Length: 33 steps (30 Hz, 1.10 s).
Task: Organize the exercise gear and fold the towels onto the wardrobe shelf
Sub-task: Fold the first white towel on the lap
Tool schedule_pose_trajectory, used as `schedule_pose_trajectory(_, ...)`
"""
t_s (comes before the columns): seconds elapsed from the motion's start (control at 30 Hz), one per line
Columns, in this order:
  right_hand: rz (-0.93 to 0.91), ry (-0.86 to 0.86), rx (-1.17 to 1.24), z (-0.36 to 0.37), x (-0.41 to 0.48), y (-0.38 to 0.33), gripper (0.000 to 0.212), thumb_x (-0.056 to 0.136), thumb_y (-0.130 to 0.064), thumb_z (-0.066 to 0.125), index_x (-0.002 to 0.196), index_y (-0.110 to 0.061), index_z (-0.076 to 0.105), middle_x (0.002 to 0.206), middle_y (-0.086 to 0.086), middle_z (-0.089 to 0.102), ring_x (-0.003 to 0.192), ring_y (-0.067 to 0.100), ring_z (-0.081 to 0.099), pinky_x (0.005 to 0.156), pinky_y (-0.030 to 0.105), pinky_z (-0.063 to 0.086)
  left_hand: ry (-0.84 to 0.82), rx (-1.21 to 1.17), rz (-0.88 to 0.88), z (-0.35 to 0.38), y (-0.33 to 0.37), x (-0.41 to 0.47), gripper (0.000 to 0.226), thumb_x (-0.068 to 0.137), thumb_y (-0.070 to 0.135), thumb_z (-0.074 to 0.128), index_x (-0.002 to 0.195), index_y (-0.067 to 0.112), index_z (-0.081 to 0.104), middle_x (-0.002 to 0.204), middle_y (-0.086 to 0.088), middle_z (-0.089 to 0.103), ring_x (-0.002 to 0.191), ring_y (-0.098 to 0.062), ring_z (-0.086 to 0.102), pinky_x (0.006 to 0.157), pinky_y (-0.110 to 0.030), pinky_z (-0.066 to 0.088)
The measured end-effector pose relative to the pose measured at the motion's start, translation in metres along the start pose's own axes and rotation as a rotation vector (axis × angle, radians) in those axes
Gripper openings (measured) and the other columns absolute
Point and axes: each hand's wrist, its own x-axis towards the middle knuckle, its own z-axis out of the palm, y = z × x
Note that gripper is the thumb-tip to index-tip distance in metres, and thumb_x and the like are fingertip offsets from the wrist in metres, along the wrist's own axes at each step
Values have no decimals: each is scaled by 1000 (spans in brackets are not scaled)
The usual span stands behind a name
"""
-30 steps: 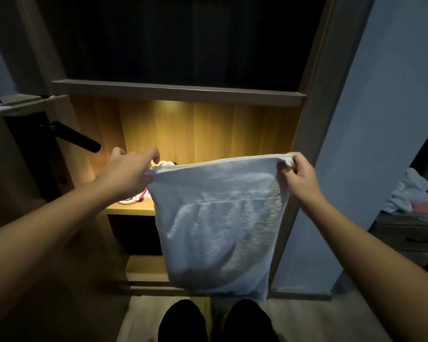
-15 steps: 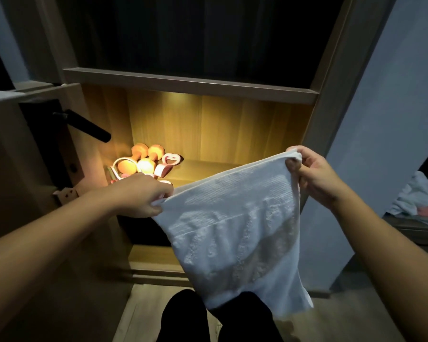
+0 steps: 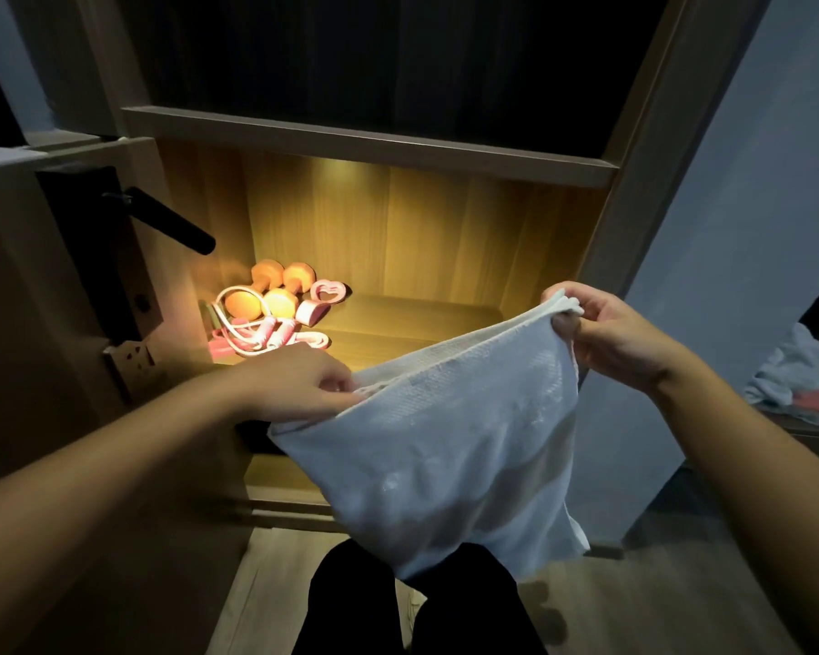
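Left hand (image 3: pixel 299 385) and right hand (image 3: pixel 606 333) pinch towel (image 3: pixel 445 456) top corners; cloth hangs between.

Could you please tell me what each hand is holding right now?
Left hand: pinching one top corner of the white towel.
Right hand: pinching its other top corner.

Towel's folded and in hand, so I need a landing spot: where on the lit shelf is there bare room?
The lit shelf is bare from the pink heart piece across to the right side wall, behind the towel. Its left end is crowded with dumbbells and a coiled skipping rope.
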Motion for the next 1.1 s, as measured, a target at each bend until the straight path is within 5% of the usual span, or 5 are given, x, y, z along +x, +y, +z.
schedule_pose_trajectory(0.27,8,-65,-28,2,-2,-3,48,59,-59,82,90,-25,68,92,2,64,85,18,66,68,25,56,405,-9,117,24,29,18,25,89,47,60,90,26,73,79,14,57,76,-6,52,66,-30,31)
schedule_pose_trajectory(0.43,33,-9,-35,-15,-7,0,9,84,-29,62,87,-29,70,93,1,65,87,20,67,70,27,57,557,-216,161,23,25,19,13,89,36,64,82,25,66,105,14,49,103,6,44,77,-22,48)
schedule_pose_trajectory(0.6,27,59,-123,-21,-6,-1,19,79,-34,68,94,-23,68,98,3,66,89,21,69,66,24,56,585,-167,157,20,29,21,10,97,33,50,92,25,55,86,11,58,77,-6,53,65,-41,51)
schedule_pose_trajectory(0.8,-28,231,-165,-7,3,5,31,77,-35,71,101,-17,66,98,2,68,95,22,68,76,29,59,542,-91,135,6,26,21,6,100,35,47,97,32,43,79,12,58,67,-6,54,53,-24,40)
schedule_pose_trajectory(1.1,-116,272,-237,12,20,-17,26,82,-37,66,102,-20,64,99,1,65,98,21,66,84,32,58,389,-53,17,19,5,6,64,76,75,51,127,43,31,103,22,50,86,-4,57,61,-16,45)
